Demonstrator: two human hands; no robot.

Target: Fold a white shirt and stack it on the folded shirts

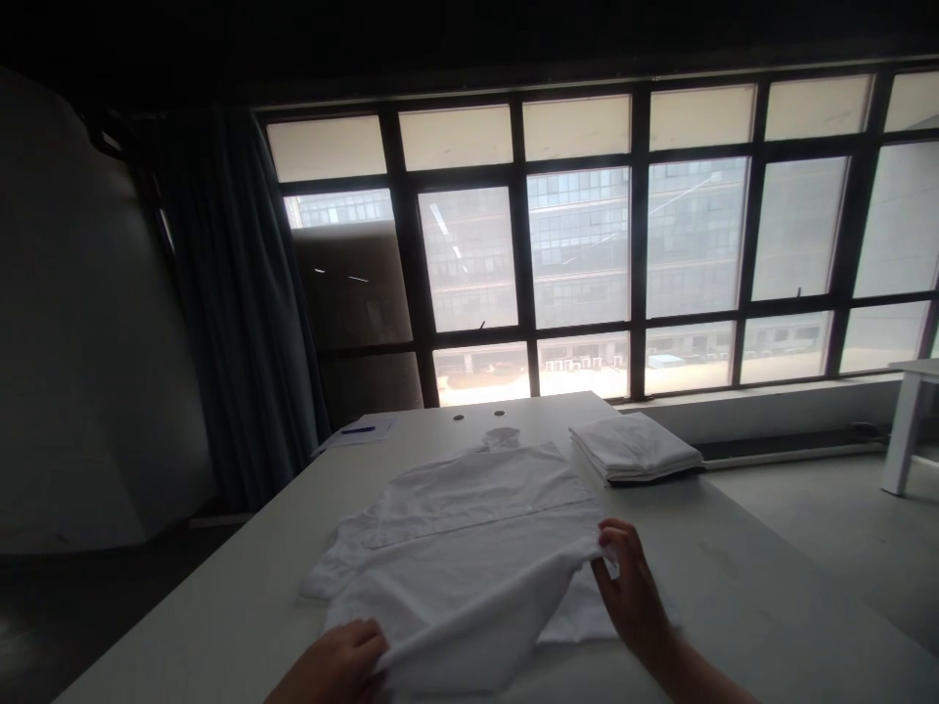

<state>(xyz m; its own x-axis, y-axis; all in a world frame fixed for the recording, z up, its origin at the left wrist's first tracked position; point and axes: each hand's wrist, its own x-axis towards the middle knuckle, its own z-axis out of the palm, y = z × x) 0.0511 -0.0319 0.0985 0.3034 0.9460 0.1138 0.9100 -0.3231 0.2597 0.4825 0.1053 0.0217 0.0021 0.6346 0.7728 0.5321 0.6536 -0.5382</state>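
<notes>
A white button-front shirt (455,548) lies flat on the white table (740,577), with its collar at the far end. My left hand (334,665) is at the bottom edge of the view and pinches the near fold of the shirt. My right hand (631,587) holds the shirt's right edge between its fingers. Between my hands, the lower part of the shirt is lifted and doubled over the rest. A stack of folded white cloth (635,448) rests on the table beyond my right hand.
A sheet of paper (359,431) with a blue pen (358,429) lies at the far left of the table, near several round holes. A dark blue curtain (242,313) hangs left of a wide window (579,244). A small white table (908,420) stands at the right.
</notes>
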